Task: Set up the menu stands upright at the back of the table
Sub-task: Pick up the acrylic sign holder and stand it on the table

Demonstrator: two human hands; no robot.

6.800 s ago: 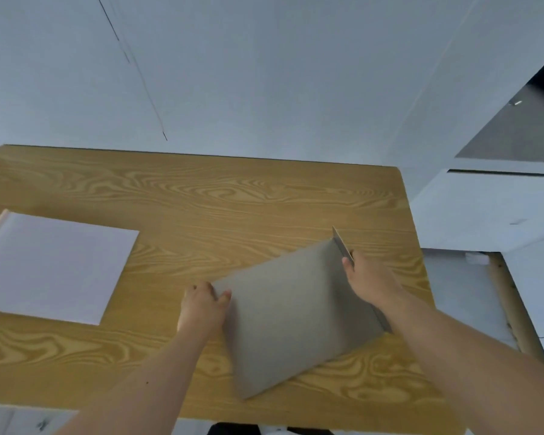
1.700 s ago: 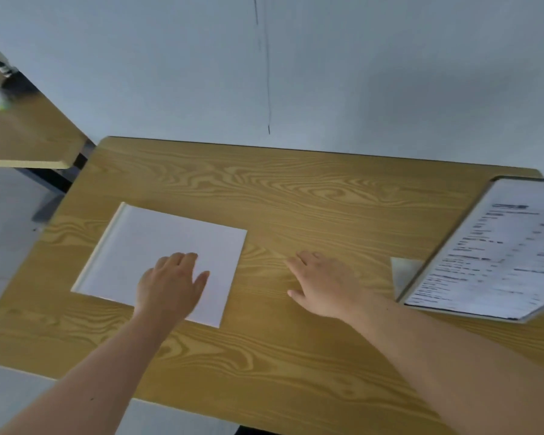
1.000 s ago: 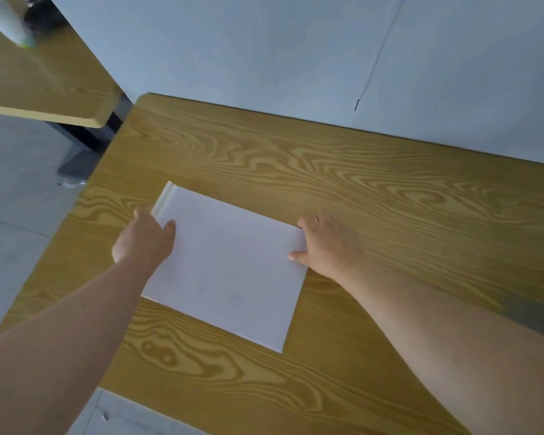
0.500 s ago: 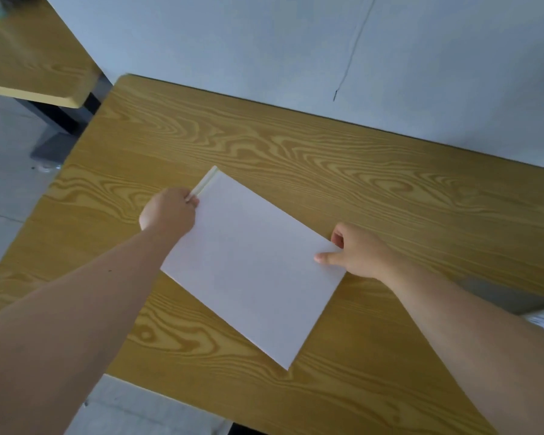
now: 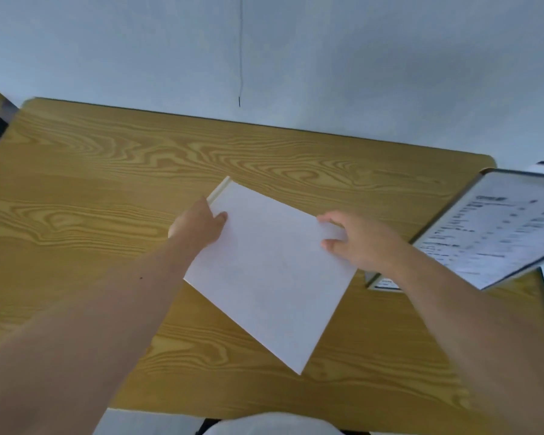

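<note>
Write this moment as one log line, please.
step: second stand | white stand: in both hands | left hand: holding | right hand: holding | first stand: upright, right

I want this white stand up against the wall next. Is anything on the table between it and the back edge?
Nothing visible. The white menu stand is held by the left hand and right hand, and the table behind it is bare wood. The printed menu stand stands off to the right.

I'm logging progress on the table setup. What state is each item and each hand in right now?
White menu stand: closed, blank side up, held at two corners, not set upright.
Printed menu stand: propped up at the table's right side, print facing the camera.
Left hand: gripping the white stand's far-left corner.
Right hand: gripping its right corner.
Table: wood-grain top, against the wall.
</note>
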